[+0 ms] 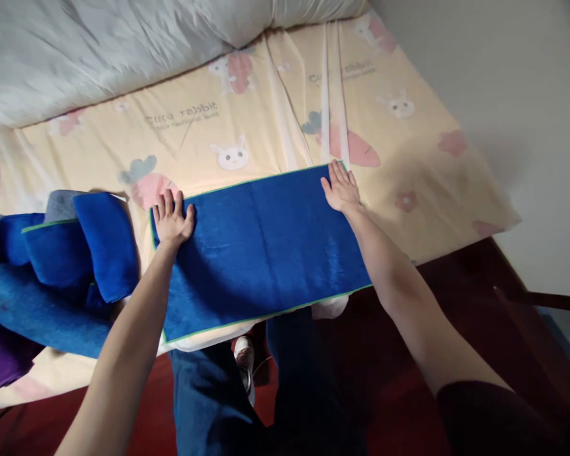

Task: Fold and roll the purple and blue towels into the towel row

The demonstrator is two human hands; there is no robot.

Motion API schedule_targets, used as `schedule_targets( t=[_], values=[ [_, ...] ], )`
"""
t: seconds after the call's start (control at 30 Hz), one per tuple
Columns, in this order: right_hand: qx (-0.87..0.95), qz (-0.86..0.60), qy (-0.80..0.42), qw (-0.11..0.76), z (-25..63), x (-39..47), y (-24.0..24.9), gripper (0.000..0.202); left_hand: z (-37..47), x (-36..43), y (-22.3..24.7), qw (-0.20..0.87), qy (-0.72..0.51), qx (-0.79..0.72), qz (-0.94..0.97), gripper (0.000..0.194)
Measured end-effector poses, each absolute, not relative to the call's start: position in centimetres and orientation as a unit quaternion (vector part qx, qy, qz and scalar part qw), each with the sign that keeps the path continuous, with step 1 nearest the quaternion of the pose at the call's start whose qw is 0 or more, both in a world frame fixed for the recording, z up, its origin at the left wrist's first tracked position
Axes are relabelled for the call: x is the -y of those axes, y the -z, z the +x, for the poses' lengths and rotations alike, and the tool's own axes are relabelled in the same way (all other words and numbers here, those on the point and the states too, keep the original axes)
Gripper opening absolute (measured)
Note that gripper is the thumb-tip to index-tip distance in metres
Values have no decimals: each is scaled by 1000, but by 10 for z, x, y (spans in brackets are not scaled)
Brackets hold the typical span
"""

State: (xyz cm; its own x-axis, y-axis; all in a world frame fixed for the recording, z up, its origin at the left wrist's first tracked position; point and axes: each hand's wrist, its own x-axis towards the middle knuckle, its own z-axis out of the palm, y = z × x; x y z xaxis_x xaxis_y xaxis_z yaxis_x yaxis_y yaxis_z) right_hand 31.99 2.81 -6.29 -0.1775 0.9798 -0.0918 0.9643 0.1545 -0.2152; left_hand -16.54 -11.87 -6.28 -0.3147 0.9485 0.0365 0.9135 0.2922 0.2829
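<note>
Bare arms [126,348] are reaching forward; left hand [173,223] and right hand [342,190] are lying flat, fingers extended, on blue towel [266,237]; cloth pile [59,256] is sitting beside left hand.

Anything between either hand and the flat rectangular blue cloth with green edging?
Nothing visible: the left hand and right hand both lie directly on the blue cloth, near its far corners. The heap of blue, grey and purple cloths sits to its left, not between.

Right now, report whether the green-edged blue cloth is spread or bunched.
Spread: the blue cloth lies flat, left hand and right hand at its far corners.
</note>
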Motion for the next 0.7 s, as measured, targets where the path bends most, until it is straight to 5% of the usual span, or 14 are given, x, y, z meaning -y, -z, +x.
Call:
schedule_targets(
  t=[0.3, 0.53, 0.7],
  values=[
    [782, -622, 1, 38, 291, -19, 42, 68, -147, 120, 51, 60, -195, -790, 579, 80],
    [868, -470, -138, 87, 151, 96, 45, 67, 4, 151, 51, 115, -181, -675, 706, 67],
    [861, -471, -174, 82, 153, 113, 52, 66, 13, 165, 56, 124, -175, -691, 690, 66]
  ],
)
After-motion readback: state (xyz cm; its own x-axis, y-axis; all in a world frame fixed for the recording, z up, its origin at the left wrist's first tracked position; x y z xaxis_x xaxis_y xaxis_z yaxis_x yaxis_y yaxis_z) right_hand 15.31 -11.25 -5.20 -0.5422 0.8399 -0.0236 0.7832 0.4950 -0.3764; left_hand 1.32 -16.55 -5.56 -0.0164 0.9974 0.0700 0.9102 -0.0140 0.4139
